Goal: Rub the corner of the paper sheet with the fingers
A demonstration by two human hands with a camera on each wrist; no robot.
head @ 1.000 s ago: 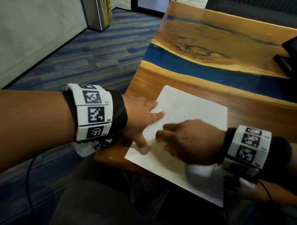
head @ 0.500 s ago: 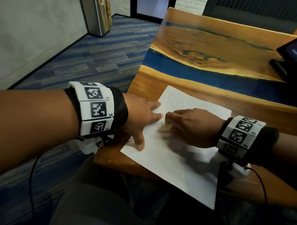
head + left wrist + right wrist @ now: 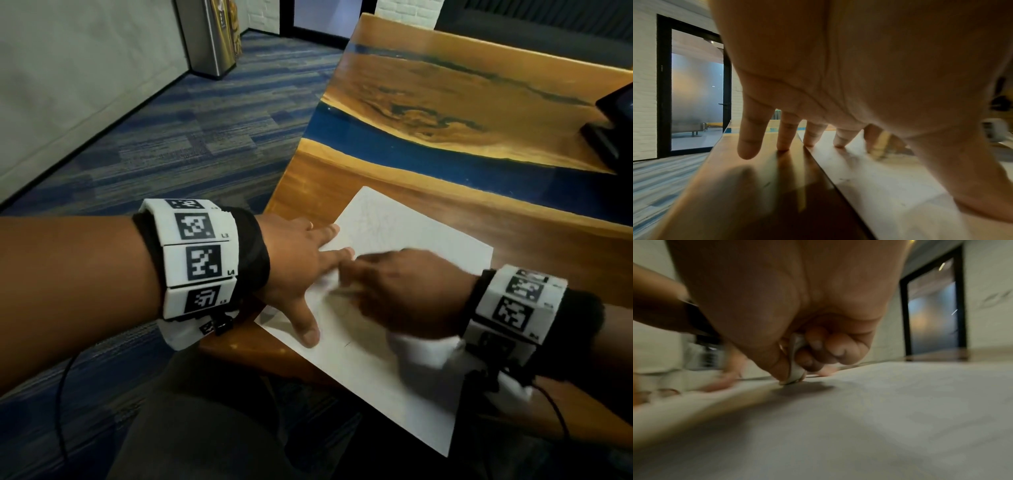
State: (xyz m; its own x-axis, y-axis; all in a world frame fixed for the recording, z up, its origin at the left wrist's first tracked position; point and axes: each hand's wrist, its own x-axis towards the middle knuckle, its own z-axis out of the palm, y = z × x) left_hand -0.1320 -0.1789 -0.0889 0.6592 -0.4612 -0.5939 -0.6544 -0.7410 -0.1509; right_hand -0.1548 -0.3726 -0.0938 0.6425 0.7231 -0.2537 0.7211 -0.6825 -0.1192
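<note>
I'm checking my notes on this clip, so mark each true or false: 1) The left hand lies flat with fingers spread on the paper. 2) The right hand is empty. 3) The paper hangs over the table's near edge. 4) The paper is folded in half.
1) True: the left hand presses the sheet of paper flat.
2) False: the right hand pinches a small white eraser against the sheet.
3) True: it overhangs the table.
4) False: it lies unfolded.
</note>
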